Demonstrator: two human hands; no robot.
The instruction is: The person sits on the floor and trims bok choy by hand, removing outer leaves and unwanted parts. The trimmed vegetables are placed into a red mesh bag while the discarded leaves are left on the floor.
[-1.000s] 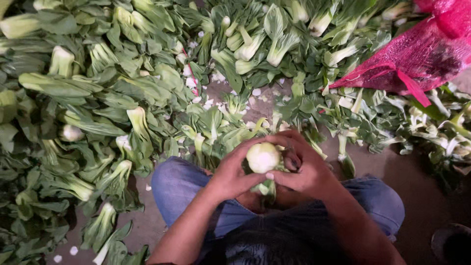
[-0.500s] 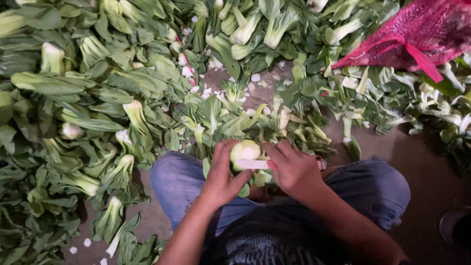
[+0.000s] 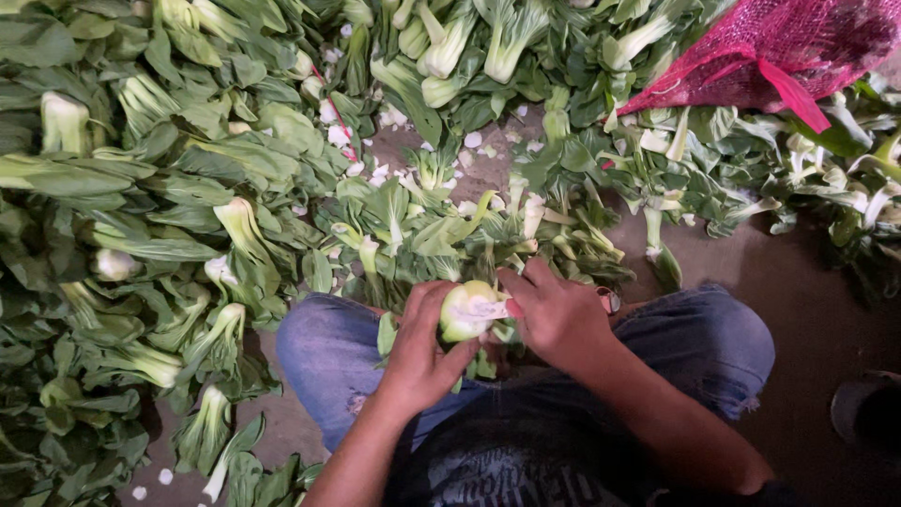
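Note:
My left hand [image 3: 420, 352] grips a bok choy head [image 3: 466, 310] by its pale green base, stem end turned up, above my lap. My right hand [image 3: 558, 314] is pressed against the right side of the same base, thumb on the cut face; whether it holds a small blade is hidden. Its leaves hang down between my knees in blue jeans [image 3: 324, 361].
Piles of bok choy [image 3: 160, 188] cover the floor to the left and ahead. A pink mesh sack [image 3: 779, 47] lies at the upper right. White stem trimmings [image 3: 474, 139] dot the bare brown floor [image 3: 807, 291]. A dark shoe [image 3: 868, 408] is at the right edge.
The bok choy and both hands have dropped slightly toward my lap, and my right thumb has slid across the cut base.

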